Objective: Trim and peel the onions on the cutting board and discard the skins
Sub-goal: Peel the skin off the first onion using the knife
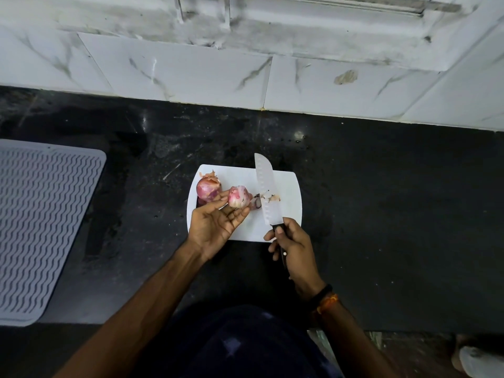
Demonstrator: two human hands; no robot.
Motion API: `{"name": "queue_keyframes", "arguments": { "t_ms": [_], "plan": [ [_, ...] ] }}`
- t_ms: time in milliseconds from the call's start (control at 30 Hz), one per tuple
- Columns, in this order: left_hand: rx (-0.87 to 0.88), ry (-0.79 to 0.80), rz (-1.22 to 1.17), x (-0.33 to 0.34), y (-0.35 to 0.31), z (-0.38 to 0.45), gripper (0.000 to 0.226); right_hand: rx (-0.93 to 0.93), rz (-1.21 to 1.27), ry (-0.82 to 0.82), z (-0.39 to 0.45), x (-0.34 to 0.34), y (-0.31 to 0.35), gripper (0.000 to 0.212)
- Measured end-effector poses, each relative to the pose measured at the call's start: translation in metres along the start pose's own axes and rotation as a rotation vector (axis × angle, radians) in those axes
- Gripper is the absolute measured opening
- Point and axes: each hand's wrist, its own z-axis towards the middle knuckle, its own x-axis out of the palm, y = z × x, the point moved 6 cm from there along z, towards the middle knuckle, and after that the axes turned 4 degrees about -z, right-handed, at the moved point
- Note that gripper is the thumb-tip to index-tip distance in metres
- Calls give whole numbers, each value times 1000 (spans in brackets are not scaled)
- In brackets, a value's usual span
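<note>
Head: onion (237, 197) mid-board (291, 184).

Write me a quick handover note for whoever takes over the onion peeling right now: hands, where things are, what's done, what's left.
Left hand: palm up, fingertips holding the peeled onion above the cutting board.
Right hand: grips the knife by its handle, blade pointing away over the board.
Second onion lies at the board's far left, papery skin on.
Skin scraps lie by the blade on the board.
Done: one onion looks mostly peeled.
Left: trim and peel the second onion, then discard the skins.
</note>
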Motion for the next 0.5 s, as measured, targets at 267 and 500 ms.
{"name": "queue_keyframes", "arguments": {
  "t_ms": [267, 500],
  "plan": [
    [-17, -38, 50, -5, 1, -1, 31, -138, -175, -4, 1, 4, 33, 16],
    [-15, 60, 155, 0, 1, -6, 27, -272, -538, -91, 2, 12, 51, 18]
  ]
}}
